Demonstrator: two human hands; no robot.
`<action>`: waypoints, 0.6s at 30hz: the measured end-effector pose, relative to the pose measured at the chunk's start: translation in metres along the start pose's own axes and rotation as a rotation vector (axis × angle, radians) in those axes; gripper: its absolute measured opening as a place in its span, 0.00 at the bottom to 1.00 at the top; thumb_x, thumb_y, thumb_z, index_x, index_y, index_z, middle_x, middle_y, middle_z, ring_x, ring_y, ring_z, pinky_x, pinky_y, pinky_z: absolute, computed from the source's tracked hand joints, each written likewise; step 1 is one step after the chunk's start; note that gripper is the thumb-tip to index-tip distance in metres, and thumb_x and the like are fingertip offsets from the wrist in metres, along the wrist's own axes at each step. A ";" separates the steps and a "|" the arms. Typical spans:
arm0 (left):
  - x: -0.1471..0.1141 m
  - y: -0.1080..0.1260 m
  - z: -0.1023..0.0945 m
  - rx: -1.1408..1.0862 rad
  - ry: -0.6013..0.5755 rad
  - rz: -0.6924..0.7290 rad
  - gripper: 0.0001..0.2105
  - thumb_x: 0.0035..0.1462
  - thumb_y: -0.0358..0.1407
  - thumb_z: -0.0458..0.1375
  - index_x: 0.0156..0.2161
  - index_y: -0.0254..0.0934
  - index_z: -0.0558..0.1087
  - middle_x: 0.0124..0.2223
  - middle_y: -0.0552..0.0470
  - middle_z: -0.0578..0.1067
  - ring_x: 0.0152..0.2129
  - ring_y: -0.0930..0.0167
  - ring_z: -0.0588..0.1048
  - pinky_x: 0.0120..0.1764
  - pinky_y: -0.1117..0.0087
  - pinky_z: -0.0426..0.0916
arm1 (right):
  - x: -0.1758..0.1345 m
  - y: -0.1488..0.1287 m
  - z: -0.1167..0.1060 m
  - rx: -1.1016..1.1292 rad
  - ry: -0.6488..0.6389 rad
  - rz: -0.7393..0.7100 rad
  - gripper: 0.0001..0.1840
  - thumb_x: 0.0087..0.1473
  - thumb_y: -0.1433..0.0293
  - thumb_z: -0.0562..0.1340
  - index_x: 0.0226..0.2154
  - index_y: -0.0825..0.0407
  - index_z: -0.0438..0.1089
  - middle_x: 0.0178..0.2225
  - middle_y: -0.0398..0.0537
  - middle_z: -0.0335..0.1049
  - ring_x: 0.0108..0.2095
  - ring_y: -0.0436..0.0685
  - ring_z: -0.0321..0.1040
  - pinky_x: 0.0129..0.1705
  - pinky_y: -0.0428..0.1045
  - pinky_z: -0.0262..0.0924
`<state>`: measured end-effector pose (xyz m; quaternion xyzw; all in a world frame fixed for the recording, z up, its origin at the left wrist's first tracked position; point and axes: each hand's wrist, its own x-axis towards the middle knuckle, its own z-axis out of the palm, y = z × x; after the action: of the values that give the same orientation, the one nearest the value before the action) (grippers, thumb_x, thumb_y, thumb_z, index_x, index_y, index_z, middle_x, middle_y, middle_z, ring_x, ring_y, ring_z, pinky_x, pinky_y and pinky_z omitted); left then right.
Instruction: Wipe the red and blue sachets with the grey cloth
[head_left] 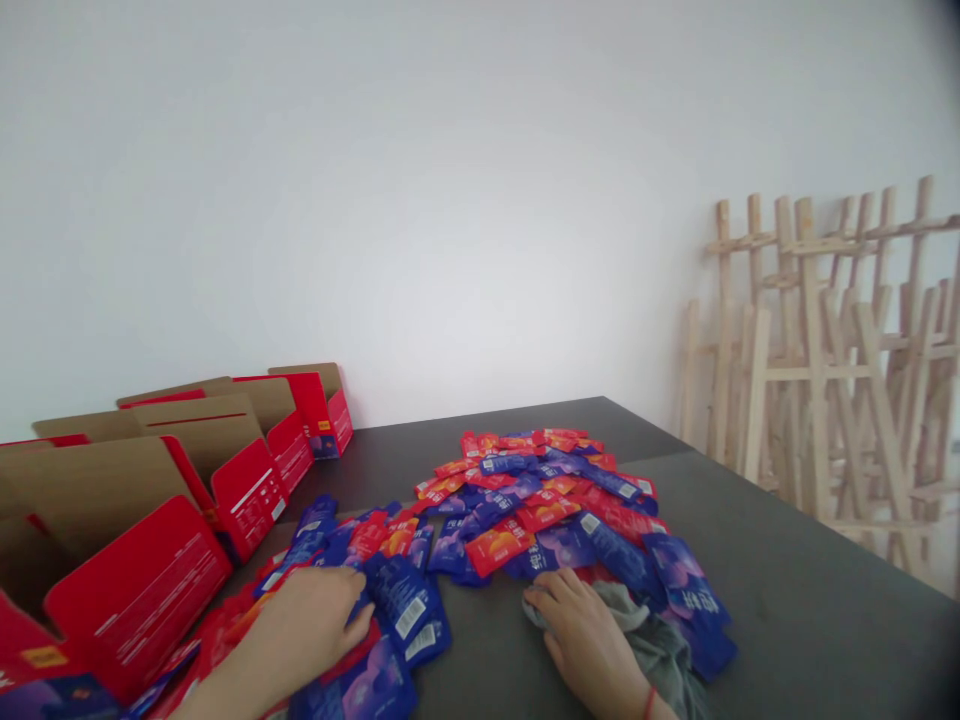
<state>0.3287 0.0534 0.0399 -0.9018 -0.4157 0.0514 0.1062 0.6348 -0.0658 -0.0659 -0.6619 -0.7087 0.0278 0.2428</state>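
Observation:
My left hand (315, 612) is over the left pile of small foil packets (375, 690), its fingers curled down. A blue packet's edge shows between thumb and fingers; the fingertips are partly hidden. My right hand (577, 622), with a red string at the wrist, grips a crumpled grey cloth (660, 650) on the dark table. Just beyond the cloth spreads a larger heap of red and blue packets (499, 545), printed with orange and purple shapes. Some blue packets (409, 605) lie to the right of my left hand.
Open red cardboard boxes (142, 600) with brown insides stand in a row along the left of the dark table (795, 590). A white wall (480, 220) rises behind. Wooden easels (810, 380) lean together beyond the table's right edge.

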 end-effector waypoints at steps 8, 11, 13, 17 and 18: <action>0.082 0.113 0.021 -0.154 0.222 0.172 0.26 0.53 0.30 0.62 0.57 0.32 0.64 0.57 0.37 0.69 0.53 0.57 0.70 0.53 0.59 0.65 | 0.000 0.000 -0.003 -0.021 0.005 -0.017 0.28 0.45 0.82 0.56 0.48 0.47 0.72 0.50 0.47 0.70 0.52 0.60 0.62 0.55 0.53 0.57; 0.083 0.129 0.028 -0.139 0.218 0.170 0.22 0.55 0.22 0.55 0.56 0.32 0.64 0.52 0.41 0.72 0.48 0.60 0.72 0.50 0.60 0.67 | -0.001 0.000 -0.007 -0.007 -0.020 -0.031 0.29 0.45 0.82 0.55 0.48 0.47 0.72 0.50 0.47 0.70 0.51 0.60 0.63 0.55 0.53 0.57; 0.069 0.134 0.031 -0.108 0.232 0.202 0.19 0.57 0.20 0.51 0.53 0.34 0.66 0.49 0.44 0.73 0.46 0.61 0.73 0.48 0.60 0.68 | -0.004 0.001 -0.011 0.012 -0.058 -0.048 0.30 0.43 0.82 0.55 0.48 0.46 0.72 0.50 0.46 0.71 0.51 0.58 0.63 0.56 0.52 0.56; 0.029 0.147 0.054 -0.018 0.257 0.326 0.10 0.60 0.26 0.54 0.47 0.36 0.69 0.45 0.46 0.75 0.38 0.62 0.74 0.37 0.64 0.71 | -0.013 0.007 -0.028 0.071 -0.084 -0.014 0.27 0.43 0.80 0.55 0.45 0.47 0.72 0.48 0.47 0.71 0.51 0.59 0.64 0.56 0.53 0.57; 0.021 0.152 0.065 -0.017 0.277 0.370 0.08 0.61 0.27 0.56 0.45 0.37 0.69 0.44 0.47 0.75 0.36 0.63 0.75 0.34 0.66 0.70 | -0.015 0.008 -0.033 0.072 -0.072 0.018 0.26 0.43 0.80 0.54 0.45 0.48 0.71 0.48 0.48 0.71 0.51 0.59 0.64 0.55 0.53 0.58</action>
<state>0.4428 -0.0171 -0.0587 -0.9619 -0.2254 -0.0579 0.1433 0.6551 -0.0886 -0.0444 -0.6575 -0.7097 0.0792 0.2404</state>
